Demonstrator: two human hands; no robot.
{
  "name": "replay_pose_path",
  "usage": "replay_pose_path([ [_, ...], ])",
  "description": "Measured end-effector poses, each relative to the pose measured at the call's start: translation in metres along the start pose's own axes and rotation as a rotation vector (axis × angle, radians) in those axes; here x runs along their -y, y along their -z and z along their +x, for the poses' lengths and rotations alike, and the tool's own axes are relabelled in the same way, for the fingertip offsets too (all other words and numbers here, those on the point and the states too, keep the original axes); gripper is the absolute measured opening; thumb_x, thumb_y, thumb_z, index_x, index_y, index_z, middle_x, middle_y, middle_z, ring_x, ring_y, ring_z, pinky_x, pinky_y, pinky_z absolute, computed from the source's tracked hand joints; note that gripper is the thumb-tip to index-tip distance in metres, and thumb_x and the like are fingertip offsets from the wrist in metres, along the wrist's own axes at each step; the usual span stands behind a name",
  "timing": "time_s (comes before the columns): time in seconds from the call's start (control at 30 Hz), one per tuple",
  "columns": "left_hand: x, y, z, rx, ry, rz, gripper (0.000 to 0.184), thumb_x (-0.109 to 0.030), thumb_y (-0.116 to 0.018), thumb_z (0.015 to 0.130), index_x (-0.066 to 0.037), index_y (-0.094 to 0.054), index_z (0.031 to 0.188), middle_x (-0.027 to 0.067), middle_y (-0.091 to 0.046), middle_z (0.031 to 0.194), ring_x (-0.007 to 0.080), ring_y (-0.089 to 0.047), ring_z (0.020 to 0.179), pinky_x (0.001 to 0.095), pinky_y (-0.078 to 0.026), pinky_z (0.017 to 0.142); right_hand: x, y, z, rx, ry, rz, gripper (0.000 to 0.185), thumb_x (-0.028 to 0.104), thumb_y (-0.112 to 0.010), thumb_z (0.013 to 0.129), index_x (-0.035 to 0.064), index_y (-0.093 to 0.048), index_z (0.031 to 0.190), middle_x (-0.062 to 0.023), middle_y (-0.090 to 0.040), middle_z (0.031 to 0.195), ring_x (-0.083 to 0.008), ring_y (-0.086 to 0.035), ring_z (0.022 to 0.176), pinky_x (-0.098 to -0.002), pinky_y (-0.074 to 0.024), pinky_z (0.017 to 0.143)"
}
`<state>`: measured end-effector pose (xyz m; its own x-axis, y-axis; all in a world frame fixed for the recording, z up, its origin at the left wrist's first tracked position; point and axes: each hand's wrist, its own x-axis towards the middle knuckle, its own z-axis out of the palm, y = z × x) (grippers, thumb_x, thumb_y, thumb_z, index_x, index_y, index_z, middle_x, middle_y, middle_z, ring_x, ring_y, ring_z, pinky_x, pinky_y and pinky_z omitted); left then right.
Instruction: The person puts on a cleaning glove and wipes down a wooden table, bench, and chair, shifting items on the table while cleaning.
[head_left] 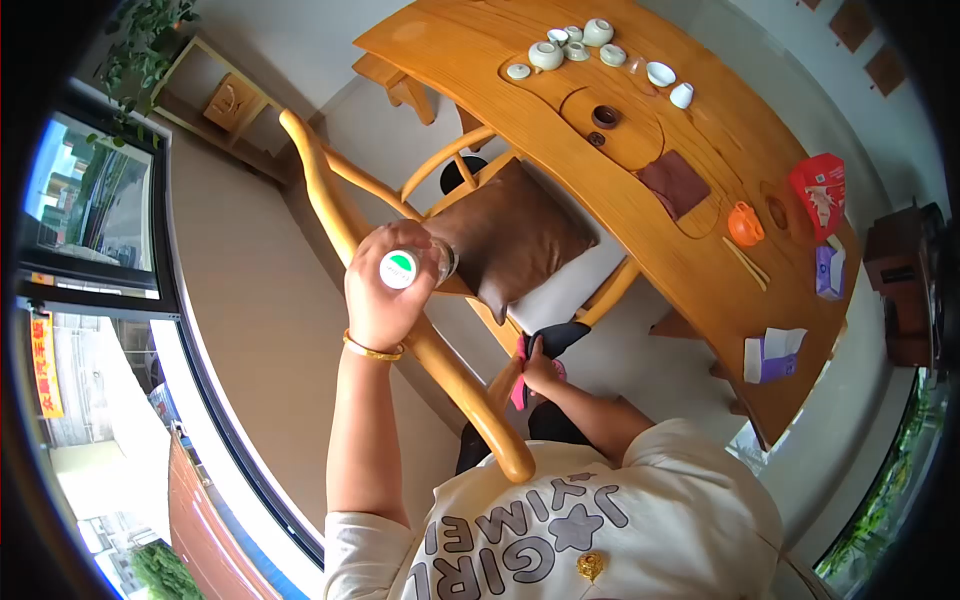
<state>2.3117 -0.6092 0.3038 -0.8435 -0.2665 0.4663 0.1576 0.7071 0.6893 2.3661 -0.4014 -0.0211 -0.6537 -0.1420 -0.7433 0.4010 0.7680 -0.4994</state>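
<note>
My left hand (pixel 385 300), with a gold bracelet at the wrist, is raised above the wooden chair's top rail (pixel 450 375). Its fingers are wrapped round a clear bottle (pixel 446 262), whose white cap (pixel 399 269) with a green mark faces me. Lower down, close to my body, my right hand (pixel 541 371) is closed on a dark, soft-looking thing (pixel 560 341); its kind is unclear. Bright pink patches (pixel 519 390) show beside that hand. A brown cushion (pixel 520 235) leans in the chair, just beyond the bottle.
A curved wooden table (pixel 640 230) carries a white tea set (pixel 546 55), a folded brown cloth (pixel 675 185), an orange pot (pixel 745 224), chopsticks (pixel 746 264) and a tissue pack (pixel 772 358). A window (pixel 95 200) and low shelf (pixel 190 110) are on the left.
</note>
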Motion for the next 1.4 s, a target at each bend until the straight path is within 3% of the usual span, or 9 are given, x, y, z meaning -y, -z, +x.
replay_pose_path([
  [0.1,-0.005,0.004,0.0,-0.012,0.0,0.037,0.016,-0.012,-0.073,0.071,-0.006,-0.062,0.081,0.0088,-0.067,0.083,0.0288,-0.065,0.08,0.0366,-0.051,0.074,-0.007,0.011,0.028,0.412,0.149,0.38,0.025,0.012,-0.046,0.086,-0.0018,-0.064,0.097,-0.0132,-0.067,0.092,-0.0227,-0.064,0.082,-0.037,-0.0513,0.079],
  [0.33,0.003,0.018,-0.009,-0.146,-0.1,-0.104,0.01,-0.007,-0.069,0.075,-0.004,-0.061,0.082,0.0102,-0.067,0.086,0.0262,-0.065,0.081,0.0346,-0.051,0.075,0.118,0.099,-0.084,1.209,0.007,0.808,0.046,0.027,-0.042,0.094,-0.0041,-0.053,0.125,-0.0201,-0.065,0.108,-0.0315,-0.066,0.095,-0.0435,-0.0512,0.09],
  [0.43,0.004,0.012,-0.03,-0.544,0.134,-0.664,0.01,-0.007,-0.063,0.086,0.0,-0.057,0.089,0.0124,-0.066,0.096,0.0198,-0.062,0.09,0.0331,-0.048,0.086,0.156,0.111,-0.142,1.0,0.218,1.217,0.042,0.028,-0.047,0.092,-0.0023,-0.055,0.121,-0.019,-0.065,0.109,-0.0308,-0.064,0.096,-0.0393,-0.0515,0.087],
  [0.47,-0.004,0.022,-0.042,-0.629,0.18,-0.733,0.012,-0.011,-0.061,0.088,0.0,-0.056,0.09,0.0131,-0.065,0.097,0.0209,-0.062,0.091,0.0334,-0.048,0.087,0.168,0.121,-0.161,0.605,0.819,0.661,0.038,0.025,-0.052,0.091,-0.0005,-0.055,0.119,-0.0164,-0.064,0.111,-0.0284,-0.063,0.094,-0.0371,-0.0509,0.085],
  [0.53,-0.019,0.055,-0.067,-0.733,0.124,-0.785,0.018,-0.018,-0.059,0.092,0.0,-0.055,0.092,0.0145,-0.063,0.098,0.0229,-0.062,0.092,0.0352,-0.047,0.089,0.158,0.126,-0.139,0.256,1.325,0.154,0.042,0.017,-0.062,0.085,0.0008,-0.054,0.123,-0.0135,-0.061,0.117,-0.025,-0.059,0.099,-0.035,-0.0473,0.09],
  [0.67,-0.029,0.134,-0.119,-0.695,-0.021,-0.787,0.024,-0.025,-0.057,0.092,-0.001,-0.055,0.09,0.0156,-0.061,0.094,0.0259,-0.062,0.095,0.041,-0.048,0.09,0.128,0.105,-0.095,0.371,1.076,0.167,0.055,0.015,-0.073,0.074,0.0054,-0.056,0.125,-0.0149,-0.054,0.105,-0.0292,-0.052,0.098,-0.0403,-0.0405,0.094],
  [0.77,-0.02,0.172,-0.148,-0.917,0.006,-0.718,0.021,-0.023,-0.057,0.09,-0.003,-0.053,0.085,0.0137,-0.061,0.09,0.0258,-0.062,0.09,0.0405,-0.049,0.087,0.204,0.087,-0.224,-0.309,1.435,-0.518,0.048,0.019,-0.074,0.075,0.0137,-0.061,0.12,-0.0193,-0.049,0.108,-0.0382,-0.048,0.102,-0.0459,-0.0381,0.093],
  [0.9,0.003,0.195,-0.182,-0.987,0.092,-0.741,0.02,-0.022,-0.056,0.09,-0.004,-0.053,0.084,0.0131,-0.061,0.09,0.0245,-0.062,0.09,0.0391,-0.049,0.086,0.259,0.064,-0.216,-0.453,1.287,-0.508,0.069,0.007,-0.074,0.071,0.0129,-0.049,0.134,-0.0219,-0.04,0.117,-0.0429,-0.039,0.111,-0.0504,-0.0328,0.099],
  [1.4,0.015,0.289,-0.17,-0.701,-0.041,-0.434,0.012,-0.014,-0.063,0.085,-0.005,-0.057,0.083,0.0115,-0.061,0.089,0.0232,-0.062,0.088,0.0357,-0.05,0.084,0.566,0.024,0.009,-0.185,0.708,-0.793,0.084,0.018,-0.072,0.076,-0.0106,-0.026,0.141,-0.0282,-0.041,0.141,-0.0372,-0.046,0.128,-0.036,-0.0397,0.106],
])
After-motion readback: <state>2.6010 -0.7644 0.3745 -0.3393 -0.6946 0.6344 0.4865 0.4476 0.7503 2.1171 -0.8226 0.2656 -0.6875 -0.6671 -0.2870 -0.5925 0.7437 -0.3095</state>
